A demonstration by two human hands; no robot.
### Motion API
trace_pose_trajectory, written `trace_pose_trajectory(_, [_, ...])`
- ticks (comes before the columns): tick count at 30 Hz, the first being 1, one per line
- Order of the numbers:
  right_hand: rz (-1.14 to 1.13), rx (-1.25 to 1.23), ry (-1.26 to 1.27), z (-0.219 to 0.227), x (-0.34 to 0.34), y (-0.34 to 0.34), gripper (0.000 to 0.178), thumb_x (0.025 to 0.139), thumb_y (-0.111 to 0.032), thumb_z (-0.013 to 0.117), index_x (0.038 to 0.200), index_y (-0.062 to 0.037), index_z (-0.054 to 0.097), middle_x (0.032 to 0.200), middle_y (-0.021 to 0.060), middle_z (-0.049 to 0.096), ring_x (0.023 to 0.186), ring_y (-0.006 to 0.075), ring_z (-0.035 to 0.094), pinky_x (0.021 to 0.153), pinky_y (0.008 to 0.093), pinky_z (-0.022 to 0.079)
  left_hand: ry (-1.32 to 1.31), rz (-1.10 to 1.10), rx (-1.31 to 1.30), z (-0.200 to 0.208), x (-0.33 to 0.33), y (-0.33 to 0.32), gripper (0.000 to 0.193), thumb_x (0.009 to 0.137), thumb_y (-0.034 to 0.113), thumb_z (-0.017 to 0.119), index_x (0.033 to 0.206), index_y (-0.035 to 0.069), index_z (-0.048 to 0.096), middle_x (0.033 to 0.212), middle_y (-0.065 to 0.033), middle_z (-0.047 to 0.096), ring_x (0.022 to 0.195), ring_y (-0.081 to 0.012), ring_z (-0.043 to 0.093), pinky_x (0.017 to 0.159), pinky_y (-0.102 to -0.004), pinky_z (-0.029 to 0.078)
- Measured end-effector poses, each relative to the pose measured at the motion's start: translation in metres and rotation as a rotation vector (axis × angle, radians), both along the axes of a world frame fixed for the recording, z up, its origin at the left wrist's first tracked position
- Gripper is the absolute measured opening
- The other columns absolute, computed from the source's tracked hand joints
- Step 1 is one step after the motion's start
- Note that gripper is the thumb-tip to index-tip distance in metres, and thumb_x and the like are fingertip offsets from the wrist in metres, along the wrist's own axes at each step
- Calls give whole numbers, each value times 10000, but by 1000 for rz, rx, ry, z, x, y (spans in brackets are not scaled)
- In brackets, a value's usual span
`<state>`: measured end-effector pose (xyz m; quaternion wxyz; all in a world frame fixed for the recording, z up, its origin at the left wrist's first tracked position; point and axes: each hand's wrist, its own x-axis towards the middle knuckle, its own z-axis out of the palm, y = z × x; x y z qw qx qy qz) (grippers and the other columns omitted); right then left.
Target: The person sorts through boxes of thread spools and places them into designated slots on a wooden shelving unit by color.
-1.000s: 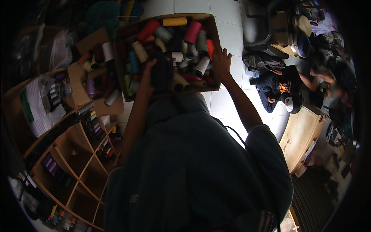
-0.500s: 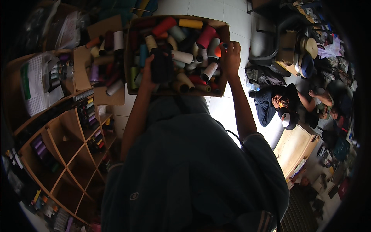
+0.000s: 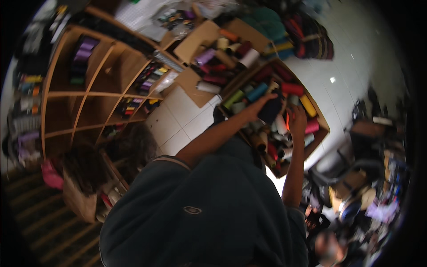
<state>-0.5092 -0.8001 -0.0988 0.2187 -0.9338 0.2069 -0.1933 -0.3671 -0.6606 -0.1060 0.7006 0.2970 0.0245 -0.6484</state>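
Note:
A cardboard box [image 3: 319,139] full of thread spools in many colours lies in front of me. Over its middle my left hand [image 3: 260,107] is closed around a dark thread spool [image 3: 271,110]. Close beside it on the right, my right hand [image 3: 297,120] has its fingers bent around a small orange spool [image 3: 288,119], mostly hidden by the hand and blurred. Near the hands lie a blue spool [image 3: 257,92], a red spool [image 3: 292,88], a yellow spool [image 3: 307,105] and a white spool [image 3: 280,125].
Another open carton [image 3: 192,44] with loose spools stands beyond the box to the left. A wooden shelf unit [image 3: 86,93] with spools in some compartments is at the left. Dark striped cloth bundles [image 3: 311,38] lie at the far side, and a black chair [image 3: 347,169] stands at the right.
My view has swung left, so the box appears farther right and tilted. My right hand has moved from the box's right edge to beside my left hand, bringing the orange spool along.

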Motion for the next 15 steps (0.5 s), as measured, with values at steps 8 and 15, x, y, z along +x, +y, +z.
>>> trace_pose_trajectory(8, [132, 85, 162, -23, 38, 7, 206, 868, -139, 601, 1048, -38, 611, 991, 174, 600, 920, 372, 583, 758, 439, 458, -94, 187, 73, 14, 32, 48, 411, 855, 475, 581, 956, 78, 551, 913, -97, 633, 762, -212, 647, 670, -346, 555])
trace_pose_trajectory(15, [-15, 131, -162, -41, -3, -5, 244, 882, -145, 574, 1084, -9, 582, 1091, 194, 549, 1050, 366, 514, 912, 443, 401, -165, 258, 12, 4, 42, 48, 415, 848, 465, 585, 945, 62, 578, 818, -71, 610, 692, -191, 633, 635, -331, 544])
